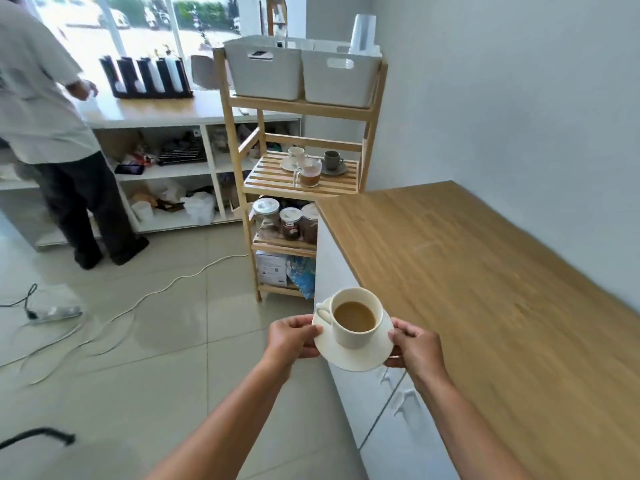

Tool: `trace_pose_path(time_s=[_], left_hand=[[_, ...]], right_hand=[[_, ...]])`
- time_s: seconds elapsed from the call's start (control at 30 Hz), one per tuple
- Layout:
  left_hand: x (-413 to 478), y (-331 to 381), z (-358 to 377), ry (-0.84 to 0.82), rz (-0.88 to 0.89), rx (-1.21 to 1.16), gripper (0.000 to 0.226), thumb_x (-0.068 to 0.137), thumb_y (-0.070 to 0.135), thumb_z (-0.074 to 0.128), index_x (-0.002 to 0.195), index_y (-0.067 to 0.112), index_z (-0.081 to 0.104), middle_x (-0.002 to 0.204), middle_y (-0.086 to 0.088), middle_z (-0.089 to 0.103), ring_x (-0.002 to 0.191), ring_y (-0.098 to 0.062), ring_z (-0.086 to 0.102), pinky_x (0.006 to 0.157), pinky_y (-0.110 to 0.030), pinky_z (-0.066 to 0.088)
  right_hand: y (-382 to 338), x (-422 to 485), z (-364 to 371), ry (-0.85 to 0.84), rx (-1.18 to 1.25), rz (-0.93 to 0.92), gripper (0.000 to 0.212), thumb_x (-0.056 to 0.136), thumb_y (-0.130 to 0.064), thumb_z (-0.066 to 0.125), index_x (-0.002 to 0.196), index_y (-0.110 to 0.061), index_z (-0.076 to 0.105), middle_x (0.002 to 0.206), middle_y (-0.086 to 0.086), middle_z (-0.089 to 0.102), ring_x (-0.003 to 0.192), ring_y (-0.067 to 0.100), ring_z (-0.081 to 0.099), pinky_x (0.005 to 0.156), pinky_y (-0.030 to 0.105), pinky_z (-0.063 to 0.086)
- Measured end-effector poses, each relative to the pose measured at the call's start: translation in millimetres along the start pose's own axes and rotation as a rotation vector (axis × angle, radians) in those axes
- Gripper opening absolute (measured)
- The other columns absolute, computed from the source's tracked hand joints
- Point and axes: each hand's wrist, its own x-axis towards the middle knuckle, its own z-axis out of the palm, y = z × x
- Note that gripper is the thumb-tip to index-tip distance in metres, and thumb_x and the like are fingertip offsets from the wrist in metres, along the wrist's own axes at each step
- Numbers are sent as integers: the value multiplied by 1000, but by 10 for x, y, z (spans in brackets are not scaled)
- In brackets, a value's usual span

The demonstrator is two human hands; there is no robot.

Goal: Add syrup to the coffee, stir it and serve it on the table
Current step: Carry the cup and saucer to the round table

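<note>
Your left hand (294, 336) and right hand (414, 344) each have a grip pinched on the saucer (356, 357) rim, coffee cup (350, 338) upright on it, held just beside the wooden bench (485, 289) edge.

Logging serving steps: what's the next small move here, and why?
Probably carry the saucer right, level, over the wooden counter: the left hand and right hand grip its rim, the cup holds coffee, and the counter lies just beside it.

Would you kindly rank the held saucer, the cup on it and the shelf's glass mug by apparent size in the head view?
1. saucer
2. cup
3. glass mug; it stands farther from the camera, so its true size is unsure.
</note>
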Motion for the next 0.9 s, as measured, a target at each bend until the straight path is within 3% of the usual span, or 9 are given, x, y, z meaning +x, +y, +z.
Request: trace_pose_path(time_s=[0.37, 0.6, 0.73, 0.9], left_hand=[[3, 219, -1903, 173, 58, -60, 18, 86, -1, 68, 101, 6, 74, 85, -18, 75, 64, -24, 70, 56, -28, 60], [-131, 322, -2881, 348, 73, -162, 18, 86, -2, 68, 101, 4, 73, 86, -18, 74, 65, -24, 69, 57, -28, 61], [-166, 325, -3370, 464, 73, -224, 17, 86, -2, 69, 100, 6, 73, 85, -17, 75, 63, -24, 70, 60, -30, 62], [-140, 328, -3965, 628, 66, -288, 14, 84, 0, 71, 93, 11, 73, 75, -9, 76, 60, -23, 70, 57, -31, 62]], right_hand=[[-239, -291, 1938, -191, -89, -80, 26, 92, -3, 60, 114, -11, 71, 99, 11, 74, 77, 30, 72, 52, 33, 59], [-394, -420, 2996, -380, -150, -102, 26, 92, -6, 60, 114, -12, 73, 94, -1, 75, 79, 24, 72, 54, 32, 60], [-521, -451, 3605, -506, -180, -98, 29, 92, 0, 57, 117, -7, 70, 91, 8, 74, 70, 21, 70, 47, 26, 56], [-594, -398, 4397, -663, -220, -106, 29, 91, 1, 56, 115, -7, 71, 93, 17, 75, 64, 23, 67, 50, 30, 57]])
